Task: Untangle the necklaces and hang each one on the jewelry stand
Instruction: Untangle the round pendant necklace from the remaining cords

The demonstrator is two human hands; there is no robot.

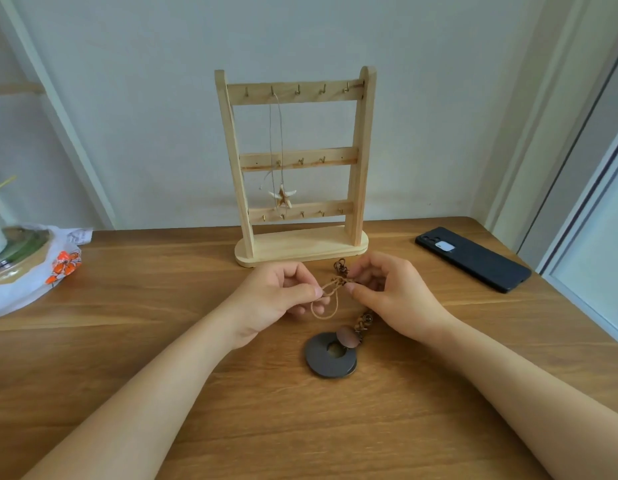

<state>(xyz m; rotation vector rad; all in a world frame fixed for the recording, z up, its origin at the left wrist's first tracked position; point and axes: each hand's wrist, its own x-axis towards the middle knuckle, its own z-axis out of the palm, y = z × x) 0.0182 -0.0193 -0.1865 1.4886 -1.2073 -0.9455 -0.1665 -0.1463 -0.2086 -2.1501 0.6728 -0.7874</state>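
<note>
A wooden jewelry stand (pixel 361 150) with three hook rails stands at the back of the table. A starfish necklace (pixel 282 197) hangs from a top-rail hook on a thin cord. In front of the stand, my left hand (pixel 276 299) and my right hand (pixel 387 292) each pinch the knotted brown cord of a second necklace (pixel 337 282). A loop of that cord droops between them. Its braided part runs down to a dark ring pendant (pixel 330 356) with a brown bead, lying flat on the table.
A black phone (pixel 473 258) lies at the right, near the table's edge. At the left sit a white plastic bag with orange print (pixel 63 268) and a round glass-lidded container (pixel 16 251). The wooden table (pixel 300 427) meets a white wall behind.
</note>
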